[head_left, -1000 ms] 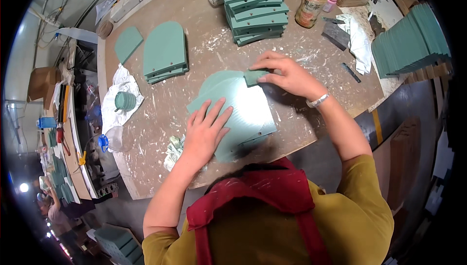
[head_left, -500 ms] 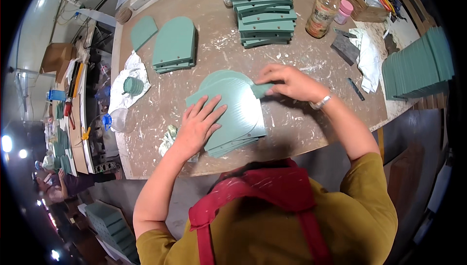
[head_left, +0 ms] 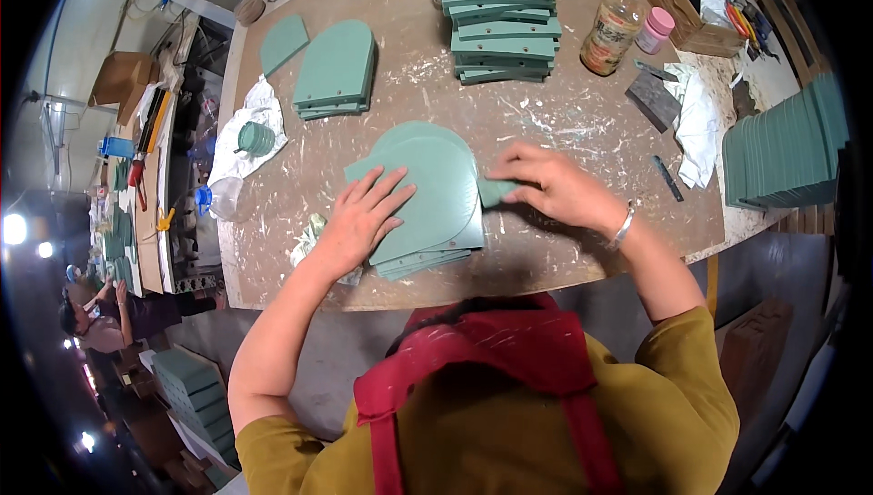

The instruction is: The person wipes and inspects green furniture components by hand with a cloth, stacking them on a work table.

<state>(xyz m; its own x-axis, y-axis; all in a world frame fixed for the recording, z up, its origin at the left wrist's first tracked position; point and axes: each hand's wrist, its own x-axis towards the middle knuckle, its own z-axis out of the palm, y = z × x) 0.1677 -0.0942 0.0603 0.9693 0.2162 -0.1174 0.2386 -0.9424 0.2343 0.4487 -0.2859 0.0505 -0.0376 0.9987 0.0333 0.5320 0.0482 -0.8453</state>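
Observation:
My left hand (head_left: 360,224) lies flat with its fingers spread on a smooth green panel (head_left: 436,190) with a rounded end. Under it sits a short stack of similar green panels (head_left: 420,264), turned at another angle, so their corners and edges stick out. Pinched in my right hand (head_left: 556,188) is a small green pad (head_left: 493,191), which touches the right edge of the top panel. Its exact kind is hard to make out.
A tall stack of green panels (head_left: 506,31) stands at the back, with a smaller stack (head_left: 335,66) to its left. Toward the right are a glass bottle (head_left: 611,36), a pink jar (head_left: 655,30), a dark block (head_left: 652,100), a white cloth (head_left: 695,131) and a cutter (head_left: 667,179).
My right hand and the pad have slid slightly downward along the panel's right edge. The left hand stays pressed on the panel. The whole view has shifted a little.

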